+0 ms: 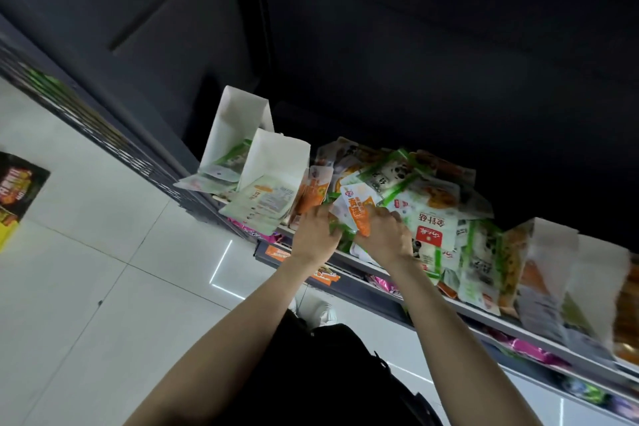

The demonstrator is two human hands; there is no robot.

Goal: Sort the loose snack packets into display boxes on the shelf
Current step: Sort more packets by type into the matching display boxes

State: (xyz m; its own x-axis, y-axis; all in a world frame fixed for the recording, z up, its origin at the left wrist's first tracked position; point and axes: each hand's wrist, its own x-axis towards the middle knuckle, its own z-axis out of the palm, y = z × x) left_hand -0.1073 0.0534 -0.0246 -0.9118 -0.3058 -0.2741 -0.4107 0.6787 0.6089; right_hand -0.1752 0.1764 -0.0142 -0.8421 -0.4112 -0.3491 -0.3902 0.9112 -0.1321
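A heap of loose snack packets (pixel 425 197), green, white and orange, lies on the shelf (pixel 484 313). My right hand (pixel 385 235) holds an orange-and-white packet (pixel 358 209) at the heap's left edge. My left hand (pixel 316 232) is right beside it, fingers curled on green packets (pixel 340 228) underneath. Two white display boxes (pixel 276 162) stand at the shelf's left end with packets inside. More white boxes (pixel 553 252) stand at the right end, also holding packets.
A lower shelf (pixel 380 287) with pink packets and orange price tags runs beneath. White tiled floor (pixel 103 270) spreads to the left, with a dark printed sign (pixel 19 187) on it. Dark wall panels rise behind the shelf.
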